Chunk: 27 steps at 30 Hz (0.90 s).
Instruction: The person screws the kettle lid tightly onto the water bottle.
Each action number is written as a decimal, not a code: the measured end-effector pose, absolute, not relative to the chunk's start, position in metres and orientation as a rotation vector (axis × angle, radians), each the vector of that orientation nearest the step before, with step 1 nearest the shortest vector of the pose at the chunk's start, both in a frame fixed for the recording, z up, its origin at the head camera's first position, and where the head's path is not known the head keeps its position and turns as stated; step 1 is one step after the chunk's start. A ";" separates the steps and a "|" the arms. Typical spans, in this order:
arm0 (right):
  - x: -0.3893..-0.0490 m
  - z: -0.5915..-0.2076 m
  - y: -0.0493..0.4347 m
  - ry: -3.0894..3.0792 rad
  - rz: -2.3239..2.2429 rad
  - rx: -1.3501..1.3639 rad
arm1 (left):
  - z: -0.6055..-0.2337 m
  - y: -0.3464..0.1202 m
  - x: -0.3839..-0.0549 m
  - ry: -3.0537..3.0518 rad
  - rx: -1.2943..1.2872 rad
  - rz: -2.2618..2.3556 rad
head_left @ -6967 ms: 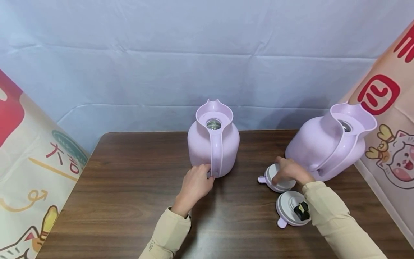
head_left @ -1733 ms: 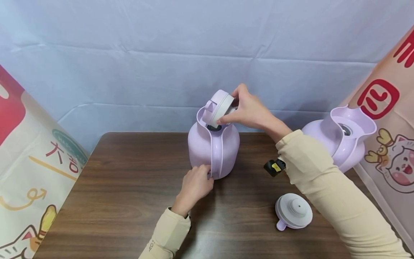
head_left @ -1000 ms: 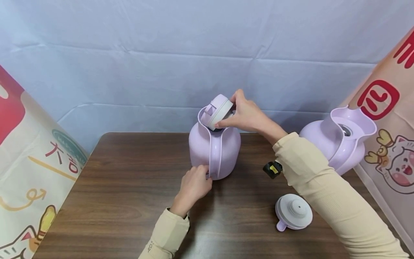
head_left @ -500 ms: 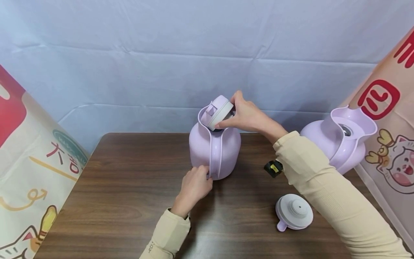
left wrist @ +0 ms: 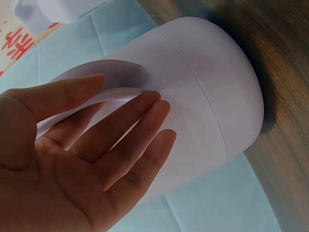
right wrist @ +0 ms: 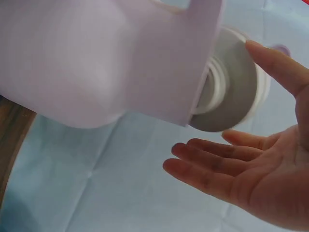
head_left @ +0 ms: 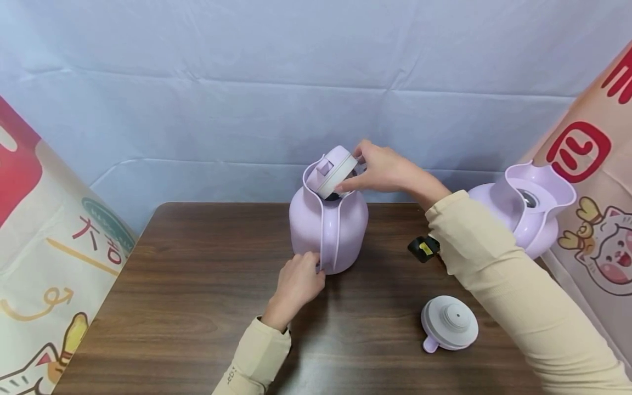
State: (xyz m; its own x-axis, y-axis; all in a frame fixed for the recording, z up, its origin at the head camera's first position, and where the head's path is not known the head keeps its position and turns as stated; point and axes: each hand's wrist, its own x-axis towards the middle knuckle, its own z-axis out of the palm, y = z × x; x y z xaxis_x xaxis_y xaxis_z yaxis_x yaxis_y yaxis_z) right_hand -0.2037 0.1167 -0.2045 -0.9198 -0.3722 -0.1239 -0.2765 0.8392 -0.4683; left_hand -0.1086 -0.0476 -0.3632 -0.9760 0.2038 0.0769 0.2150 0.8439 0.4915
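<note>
Putting the lid (head_left: 338, 174) on the middle jug (head_left: 303, 227) looks like the step in hand. The middle jug stands on the brown table (head_left: 197, 274), and the lid is up in the jug's top, tipped on a slant, so it is not down flat yet. In the right wrist view its grey underside shows, with a round ring on it.

The right hand (head_left: 387, 169) has its thumb and first finger spread wide, one at each side of the lid's edge. Its other fingers reach out with nothing in them. I cannot tell if the hand pinches the lid or just touches it — that part is blurry. The left hand (head_left: 298, 278) holds the low end of the jug's handle (head_left: 329, 241) between thumb and first finger, and its other fingers are nearly straight.

Next, I think, the lid needs to be tipped level, so the round part points down at the hole. Then it calls for a gentle push, and maybe a turn, with the left hand holding the jug steady. If it goes in crooked, it could stick.

The other jug (head_left: 538, 230) is over on the right, partly behind the right sleeve (head_left: 494, 274), with no lid on. The other lid (head_left: 450, 322) lies upside down on the table — I guess it can wait its turn
</note>
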 end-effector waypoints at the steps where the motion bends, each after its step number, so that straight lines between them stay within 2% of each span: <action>1: -0.204 -0.202 0.117 2.801 -0.657 -0.510 | -0.363 -0.047 -0.109 -2.995 -0.341 -0.800; 9: -0.209 -0.183 0.117 2.777 -0.605 -0.658 | -0.364 -0.047 -0.109 -2.991 -0.347 -0.798; 16: -0.212 -0.182 0.108 2.779 -0.532 -0.746 | -0.363 -0.047 -0.110 -3.000 -0.340 -0.799; 27: -0.213 -0.187 0.101 2.796 -0.503 -0.729 | -0.364 -0.047 -0.110 -3.001 -0.343 -0.786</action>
